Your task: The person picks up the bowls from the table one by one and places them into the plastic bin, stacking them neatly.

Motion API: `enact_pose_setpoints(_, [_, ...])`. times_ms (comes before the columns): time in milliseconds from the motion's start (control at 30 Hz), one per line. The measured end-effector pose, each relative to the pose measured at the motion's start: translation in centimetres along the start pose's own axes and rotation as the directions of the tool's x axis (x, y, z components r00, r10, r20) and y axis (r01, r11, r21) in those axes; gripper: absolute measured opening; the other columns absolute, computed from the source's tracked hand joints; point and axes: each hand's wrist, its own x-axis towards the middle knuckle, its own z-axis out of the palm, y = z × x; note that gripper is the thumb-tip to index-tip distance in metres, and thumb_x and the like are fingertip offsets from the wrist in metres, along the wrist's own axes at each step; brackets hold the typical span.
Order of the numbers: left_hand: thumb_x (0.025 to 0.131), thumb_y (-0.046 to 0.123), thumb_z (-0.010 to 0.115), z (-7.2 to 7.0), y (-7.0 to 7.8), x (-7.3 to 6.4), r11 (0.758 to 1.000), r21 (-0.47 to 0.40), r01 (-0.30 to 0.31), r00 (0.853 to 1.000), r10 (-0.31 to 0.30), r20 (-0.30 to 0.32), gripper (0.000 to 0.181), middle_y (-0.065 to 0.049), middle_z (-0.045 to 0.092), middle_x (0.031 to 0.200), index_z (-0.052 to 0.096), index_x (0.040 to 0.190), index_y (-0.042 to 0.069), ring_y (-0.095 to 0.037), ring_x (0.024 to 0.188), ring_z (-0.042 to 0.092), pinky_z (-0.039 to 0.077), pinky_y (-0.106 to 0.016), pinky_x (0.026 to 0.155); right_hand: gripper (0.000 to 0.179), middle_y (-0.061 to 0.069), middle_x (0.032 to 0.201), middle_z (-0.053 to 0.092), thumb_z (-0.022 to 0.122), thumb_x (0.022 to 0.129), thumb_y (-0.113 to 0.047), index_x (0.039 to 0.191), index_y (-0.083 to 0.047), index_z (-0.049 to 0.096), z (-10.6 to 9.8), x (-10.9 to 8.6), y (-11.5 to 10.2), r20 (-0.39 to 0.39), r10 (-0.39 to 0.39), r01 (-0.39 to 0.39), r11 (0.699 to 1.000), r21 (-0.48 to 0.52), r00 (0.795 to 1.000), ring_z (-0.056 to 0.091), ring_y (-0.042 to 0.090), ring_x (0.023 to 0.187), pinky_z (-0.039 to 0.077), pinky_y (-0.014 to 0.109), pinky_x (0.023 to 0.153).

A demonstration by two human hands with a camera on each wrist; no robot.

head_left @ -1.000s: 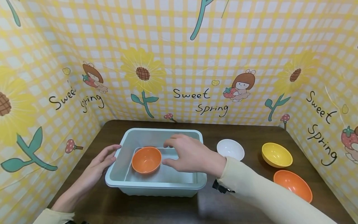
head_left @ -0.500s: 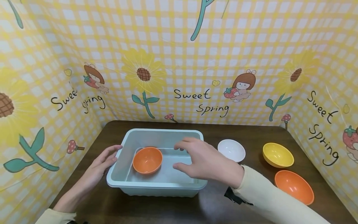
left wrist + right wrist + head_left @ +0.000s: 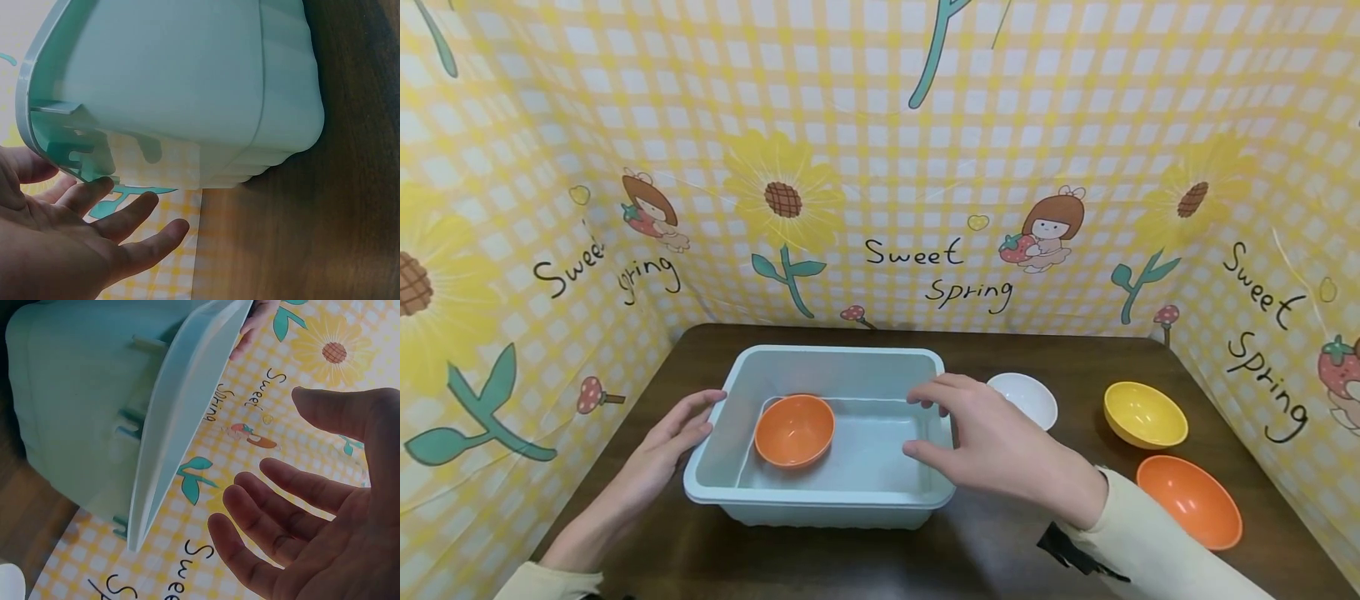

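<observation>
A pale blue-green plastic basin [image 3: 820, 497] stands on the dark wooden table, with an orange bowl [image 3: 794, 431] upright inside its left half. My left hand [image 3: 658, 446] touches the basin's left rim; in the left wrist view its fingers [image 3: 128, 219] are spread and mostly straight below the rim. Over the basin's right rim hovers my right hand [image 3: 992, 433], thumb and fingers apart, holding nothing. The right wrist view shows its loosely bent fingers [image 3: 269, 519] away from the basin wall. Just beyond that hand sits a white bowl [image 3: 1026, 400], partly hidden by it.
To the right on the table [image 3: 1000, 550] are a yellow bowl [image 3: 1145, 414] and a second orange bowl [image 3: 1189, 502], the orange one nearer to me. Yellow checked cloth [image 3: 880, 167] with printed flowers encloses the table at the back and both sides.
My right hand has moved rightward, from beside the orange bowl inside the basin to over the basin's right rim. The left hand, basin and bowls stay where they were.
</observation>
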Motion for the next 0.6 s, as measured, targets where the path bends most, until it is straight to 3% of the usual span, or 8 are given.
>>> enact_pose_setpoints(167, [0.116,0.029,0.041,0.0,0.0,0.0,1.000,-0.004,0.003,1.000,-0.003,-0.003,0.048,-0.029,0.035,0.163,0.031,0.158,0.006,-0.011,0.120,0.063,0.055,-0.034,0.085,0.046,-0.003,0.119,0.068,0.085,0.091,-0.034,0.128,-0.011,0.071,-0.5,-1.1,0.5,-0.023,-0.016,0.016,1.000,-0.021,1.000,0.061,0.013,0.098,0.054,0.035,0.084])
enact_pose_setpoints(400, [0.116,0.029,0.041,0.0,0.0,-0.1,1.000,-0.001,0.004,1.000,-0.004,-0.007,0.048,-0.029,0.034,0.163,0.032,0.157,0.006,-0.010,0.120,0.062,0.054,-0.033,0.085,0.042,-0.006,0.117,0.068,0.084,0.092,-0.034,0.126,-0.013,0.072,-1.3,-2.7,1.4,-0.066,-0.037,0.036,0.999,-0.013,0.997,0.059,0.010,0.096,0.053,0.035,0.081])
enact_pose_setpoints(600, [0.116,0.029,0.042,-0.1,-0.1,-0.1,1.000,0.007,-0.003,1.000,0.003,-0.006,0.047,-0.023,0.039,0.162,0.033,0.157,0.008,-0.012,0.120,0.062,0.054,-0.033,0.085,0.043,-0.009,0.119,0.065,0.089,0.087,-0.031,0.124,-0.018,0.072,-2.0,-4.5,2.5,-0.118,-0.001,-0.003,0.999,-0.032,0.993,0.060,0.012,0.108,0.053,0.041,0.091])
